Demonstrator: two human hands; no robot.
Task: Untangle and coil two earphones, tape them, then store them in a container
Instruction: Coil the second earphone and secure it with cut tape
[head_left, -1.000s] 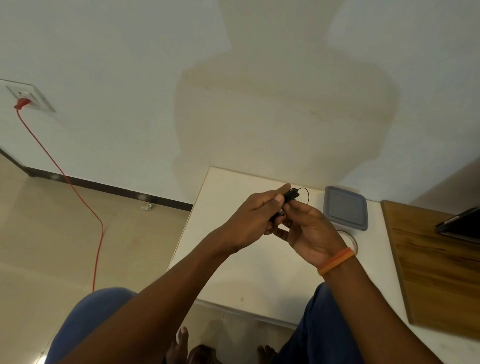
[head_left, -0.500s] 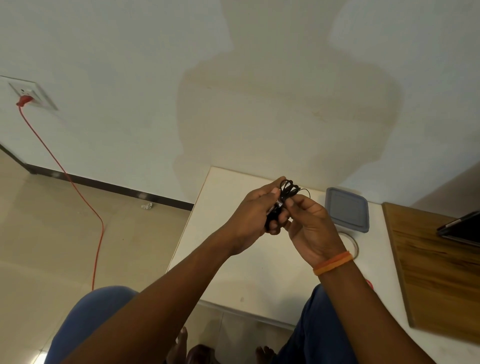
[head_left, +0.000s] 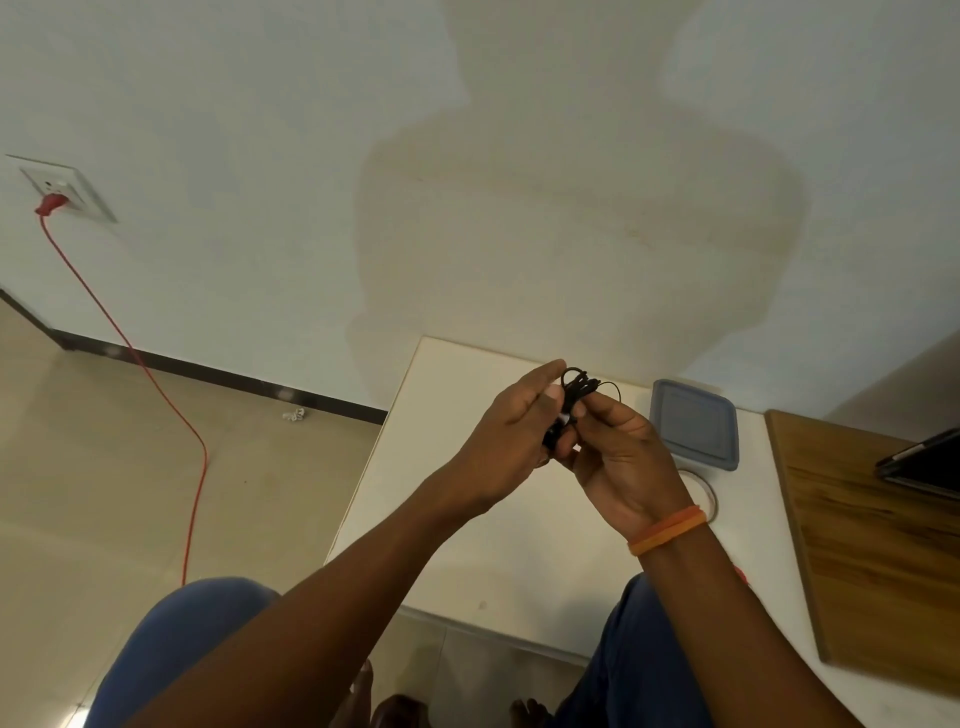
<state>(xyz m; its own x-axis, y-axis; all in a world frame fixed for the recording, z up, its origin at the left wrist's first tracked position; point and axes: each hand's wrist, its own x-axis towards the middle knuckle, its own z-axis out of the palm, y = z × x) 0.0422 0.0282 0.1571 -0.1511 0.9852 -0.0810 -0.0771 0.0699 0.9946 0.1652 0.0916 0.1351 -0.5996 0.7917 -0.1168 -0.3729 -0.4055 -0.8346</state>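
A small bundle of coiled black earphone cable is held up above the white table. My left hand pinches the bundle from the left, index finger stretched over its top. From the right, my right hand pinches the same bundle with thumb and fingertips; an orange band circles its wrist. A thin loop of cable sticks out to the right. A roll of clear tape lies on the table, partly hidden behind my right wrist. The grey-lidded container sits at the table's back.
A wooden board lies on the table's right part with a dark device on its far edge. A red cable runs from a wall socket down across the tiled floor on the left. My knees flank the table's front edge.
The bundle has been turned a little between my fingers and more of its loops now show above them. Both hands stayed in about the same place over the table.
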